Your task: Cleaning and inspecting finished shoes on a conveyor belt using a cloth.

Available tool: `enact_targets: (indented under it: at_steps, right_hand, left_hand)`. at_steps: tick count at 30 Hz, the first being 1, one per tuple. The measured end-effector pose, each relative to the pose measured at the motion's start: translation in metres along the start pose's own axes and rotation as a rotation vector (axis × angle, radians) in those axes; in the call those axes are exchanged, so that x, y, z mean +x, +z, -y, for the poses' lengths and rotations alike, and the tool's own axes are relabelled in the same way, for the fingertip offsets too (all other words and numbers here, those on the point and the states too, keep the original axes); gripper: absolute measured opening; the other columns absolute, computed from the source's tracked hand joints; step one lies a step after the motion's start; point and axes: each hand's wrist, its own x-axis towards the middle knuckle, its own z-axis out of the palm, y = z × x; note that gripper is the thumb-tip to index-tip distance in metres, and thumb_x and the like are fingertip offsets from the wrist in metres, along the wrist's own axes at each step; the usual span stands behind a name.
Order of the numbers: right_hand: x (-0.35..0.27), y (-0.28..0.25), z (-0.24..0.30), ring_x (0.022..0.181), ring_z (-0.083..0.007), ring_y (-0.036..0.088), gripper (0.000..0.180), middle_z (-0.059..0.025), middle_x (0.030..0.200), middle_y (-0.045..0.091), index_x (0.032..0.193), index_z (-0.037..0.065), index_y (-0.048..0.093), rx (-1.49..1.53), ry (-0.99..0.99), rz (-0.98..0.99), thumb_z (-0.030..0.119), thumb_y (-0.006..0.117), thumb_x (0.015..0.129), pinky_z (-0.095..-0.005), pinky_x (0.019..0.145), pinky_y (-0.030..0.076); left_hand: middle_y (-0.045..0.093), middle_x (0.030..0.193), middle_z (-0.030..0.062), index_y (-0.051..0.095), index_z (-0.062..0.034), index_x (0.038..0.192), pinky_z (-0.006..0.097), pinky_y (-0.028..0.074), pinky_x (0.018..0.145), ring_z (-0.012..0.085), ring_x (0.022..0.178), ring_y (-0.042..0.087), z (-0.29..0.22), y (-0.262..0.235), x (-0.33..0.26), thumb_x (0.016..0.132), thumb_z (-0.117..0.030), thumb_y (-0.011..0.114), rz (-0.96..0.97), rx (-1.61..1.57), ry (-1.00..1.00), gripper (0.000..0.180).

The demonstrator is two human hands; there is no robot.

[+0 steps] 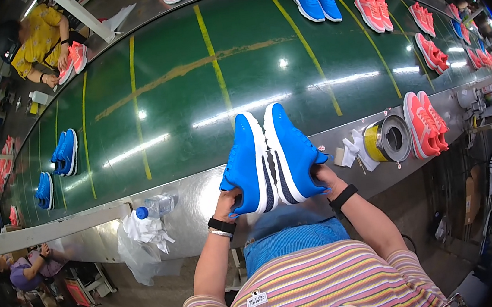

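Two blue sneakers with white soles are held up in front of me, sole to sole, toes pointing away. My left hand (227,204) grips the left sneaker (244,163) at its heel, the fingers partly hidden by the shoe. Around the heel of the right sneaker (292,157) my right hand (326,181) is closed, its fingertips out of sight. Both shoes hang above the near edge of the steel ledge (200,204) and the green conveyor belt (177,107).
On the ledge to the right are a metal tin (391,139), white cloths (354,148) and pink sneakers (426,124). At left lie a blue-capped plastic bottle (156,206) and white rags (147,230). More shoes ride the belt. Across it, a person in yellow (42,40) handles pink sneakers (73,61).
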Motion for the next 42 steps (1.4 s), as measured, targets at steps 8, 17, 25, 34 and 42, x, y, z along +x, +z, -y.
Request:
enact_targets:
  at_steps: [8,17,25,34,42]
  right_hand:
    - [0.006,-0.004,0.036,0.09,-0.0169,0.058,0.029,-0.009,0.106,0.059,0.112,0.001,0.054,-0.071,0.035,-0.102,0.008,0.051,0.083,-0.0307,0.082,0.047]
    - [0.047,-0.043,0.234,0.058,-0.0111,0.051,0.029,-0.0027,0.073,0.055,0.097,0.005,0.058,-0.658,-0.069,-0.184,0.006,0.052,0.069,-0.0251,0.048,0.04]
    - [0.108,-0.197,0.301,0.088,-0.0379,0.058,0.033,-0.0209,0.093,0.061,0.098,0.005,0.059,-1.412,-0.293,-0.584,0.018,0.056,0.068,-0.0437,0.077,0.047]
    - [-0.035,-0.255,0.295,0.098,-0.0307,0.054,0.033,-0.0192,0.101,0.058,0.111,0.002,0.052,-1.12,-0.57,-0.312,0.017,0.052,0.082,-0.0394,0.086,0.042]
    - [-0.227,-0.346,0.234,0.085,-0.0296,0.056,0.03,-0.0138,0.085,0.059,0.093,0.0,0.058,-1.526,-0.322,-1.198,0.015,0.065,0.068,-0.0386,0.085,0.038]
  left_hand:
    - [0.06,0.099,0.0079,0.054,-0.0014,0.109,0.03,0.047,0.08,0.0199,0.089,0.058,-0.011,0.02,0.024,0.072,0.006,0.049,-0.014,0.063,-0.013,0.038]
    - [0.059,0.079,0.0041,0.057,-0.0031,0.091,0.026,0.047,0.063,0.0141,0.069,0.057,-0.054,0.164,0.123,0.071,0.002,0.051,0.177,0.34,0.185,0.021]
    - [0.059,0.092,0.008,0.051,-0.0044,0.108,0.03,0.051,0.069,0.0196,0.078,0.06,0.005,0.307,0.276,0.072,0.007,0.046,0.162,0.411,0.145,0.038]
    - [0.04,0.129,0.0056,0.024,-0.0226,0.136,0.052,0.038,0.084,0.0253,0.115,0.042,0.074,0.365,0.329,0.085,-0.009,0.045,0.119,0.875,-0.006,0.057]
    - [0.033,0.132,0.017,0.016,-0.0027,0.138,0.053,0.033,0.094,0.0355,0.123,0.031,0.058,0.361,0.292,0.086,-0.022,0.05,0.093,0.911,-0.029,0.064]
